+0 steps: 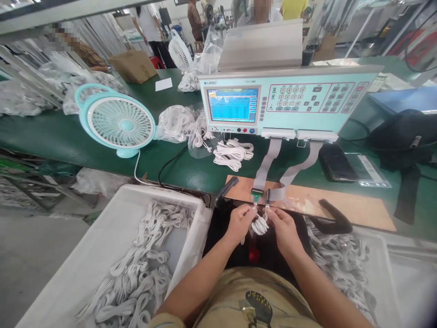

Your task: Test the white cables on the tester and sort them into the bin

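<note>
Between my hands hangs a bundled white cable [260, 226], just in front of the wooden board's edge. My left hand [241, 219] pinches one of its ends at a small green circuit board [256, 196]. With closed fingers, my right hand [280, 223] grips the other end below a dark connector [268, 197]. Two grey ribbon cables [268, 161] run from these connectors up to the light-blue tester [290, 102], whose screen [233, 105] is lit. Whether the cable's plugs are fully seated is too small to tell.
A white bin [116, 218] of bundled cables stands at left, another bin [389, 269] at right. A blue fan [119, 119], loose cable bundles [234, 154] and a phone [336, 162] lie on the green table [102, 157]. Black clamps [332, 221] hold the wooden board [368, 209]. People are in the background.
</note>
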`<state>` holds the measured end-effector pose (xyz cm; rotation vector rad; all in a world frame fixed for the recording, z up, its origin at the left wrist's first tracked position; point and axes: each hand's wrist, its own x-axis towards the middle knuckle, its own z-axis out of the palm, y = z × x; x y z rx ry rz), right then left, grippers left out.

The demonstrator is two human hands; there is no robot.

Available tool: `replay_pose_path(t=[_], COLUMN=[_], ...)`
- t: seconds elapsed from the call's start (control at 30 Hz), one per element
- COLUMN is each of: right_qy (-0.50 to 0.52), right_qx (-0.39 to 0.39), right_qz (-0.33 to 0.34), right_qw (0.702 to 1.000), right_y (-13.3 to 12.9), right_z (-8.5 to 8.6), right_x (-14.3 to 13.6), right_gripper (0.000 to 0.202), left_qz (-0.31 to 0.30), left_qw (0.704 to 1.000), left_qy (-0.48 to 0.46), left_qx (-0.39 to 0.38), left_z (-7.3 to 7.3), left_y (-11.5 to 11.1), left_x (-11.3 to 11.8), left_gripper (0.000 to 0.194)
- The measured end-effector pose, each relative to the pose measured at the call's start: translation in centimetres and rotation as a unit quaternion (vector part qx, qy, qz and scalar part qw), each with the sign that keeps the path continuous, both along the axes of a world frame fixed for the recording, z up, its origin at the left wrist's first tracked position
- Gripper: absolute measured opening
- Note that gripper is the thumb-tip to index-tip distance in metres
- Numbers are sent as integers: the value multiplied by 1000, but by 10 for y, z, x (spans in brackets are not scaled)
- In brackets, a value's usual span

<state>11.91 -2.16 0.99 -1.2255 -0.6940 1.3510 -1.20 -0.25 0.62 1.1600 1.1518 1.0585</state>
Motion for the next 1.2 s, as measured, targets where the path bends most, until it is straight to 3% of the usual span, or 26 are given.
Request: replay_pose_path(t=[0.23,0.47,0.8,1.2], right_qy=[11,43,20,49], right_qx=[-9,-13,-32,3], right_qz=[11,29,34,44], right_qw=[1000,999,999,998], right_y=[0,-1,2,5], right_z=[-1,0,7,-8], right_x=[1,1,2,2], right_gripper=[28,28,39,30], left_qz=[54,47,43,65], left_qw=[987,995,994,994], left_qy=[-116,-55,-42,-46], left_qx=[-96,-66,-86,-72], left_z=[-5,-9,12,-5], left_y=[-4,-4,6,10], left_x=[12,10,20,21], left_gripper=[29,32,32,28])
